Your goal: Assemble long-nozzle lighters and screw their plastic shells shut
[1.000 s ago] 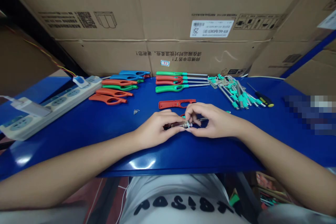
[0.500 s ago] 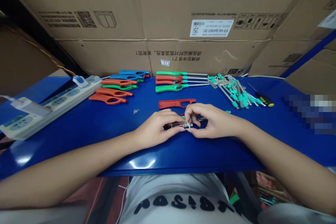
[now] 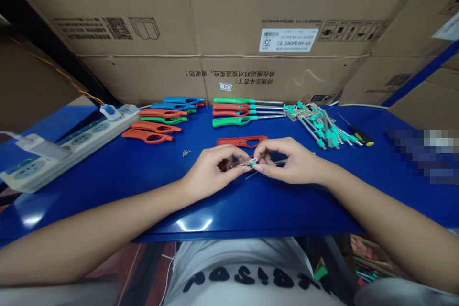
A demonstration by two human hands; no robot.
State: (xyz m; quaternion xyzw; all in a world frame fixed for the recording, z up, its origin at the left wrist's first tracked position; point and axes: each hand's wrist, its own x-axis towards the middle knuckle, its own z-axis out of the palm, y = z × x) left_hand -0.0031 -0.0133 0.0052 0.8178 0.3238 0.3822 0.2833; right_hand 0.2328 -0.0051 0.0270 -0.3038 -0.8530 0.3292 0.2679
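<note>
My left hand [image 3: 213, 169] and my right hand [image 3: 299, 160] meet above the blue table. Thumb and fingertips of the left are pinched on a small lighter part [image 3: 252, 162] with white and teal pieces. The right fingertips press on the teal end of the same part; its exact shape is mostly hidden by my fingers. A thin pale tube or wire [image 3: 250, 175] sticks out below. Behind my hands lies a red lighter handle half [image 3: 229, 141], its inside facing up. A metal rod [image 3: 281, 161] shows partly under my right hand.
Orange, green and blue handle shells [image 3: 152, 137] lie at left, by small screws [image 3: 186, 153] and a power strip [image 3: 82, 138]. Lighters with metal tubes [image 3: 234, 121] sit at the back. Teal-ended tubes [image 3: 328, 129] and a screwdriver [image 3: 360, 136] lie right. Cardboard [image 3: 229, 19] stands behind.
Both hands have risen slightly away from me. The small part between the fingertips has turned, its teal piece now showing, and the thin tube or wire is now visible below.
</note>
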